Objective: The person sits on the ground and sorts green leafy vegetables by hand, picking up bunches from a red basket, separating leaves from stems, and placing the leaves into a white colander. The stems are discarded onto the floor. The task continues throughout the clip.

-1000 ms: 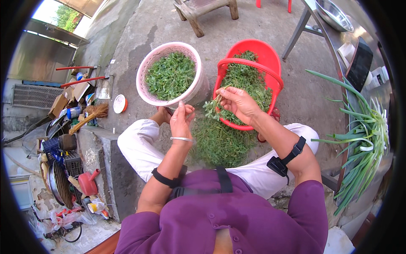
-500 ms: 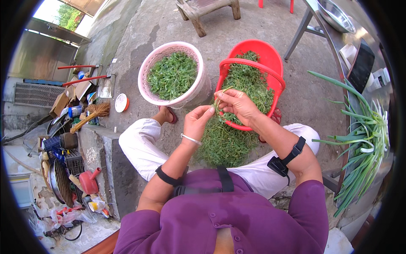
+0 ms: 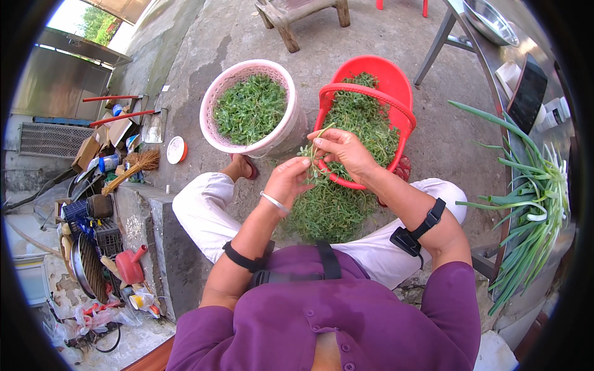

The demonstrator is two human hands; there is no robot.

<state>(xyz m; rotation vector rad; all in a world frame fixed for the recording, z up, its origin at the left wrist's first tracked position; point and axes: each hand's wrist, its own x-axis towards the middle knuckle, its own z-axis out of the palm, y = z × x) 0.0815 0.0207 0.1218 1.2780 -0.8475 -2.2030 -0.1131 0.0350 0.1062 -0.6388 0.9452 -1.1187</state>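
Note:
My left hand and my right hand meet in front of me, pinching a thin leafy green sprig between them. The sprig's pale stem shows at the right fingertips, its small leaves beside the left fingers. Under the hands, a heap of loose leafy greens lies on the ground between my legs. Just beyond my right hand is a red handled basket, tilted and partly filled with the same greens. To its left stands a round pink basket with cut greens inside.
At the right, a metal table carries spring onions, a steel bowl and a dark tablet-like device. A wooden stool stands ahead. Leftward are a straw broom, a red pot and assorted clutter.
My left hand has dropped slightly and turned, its fingers curling more. Small leaves of the sprig now show beside its fingertips. The right hand stays almost in place.

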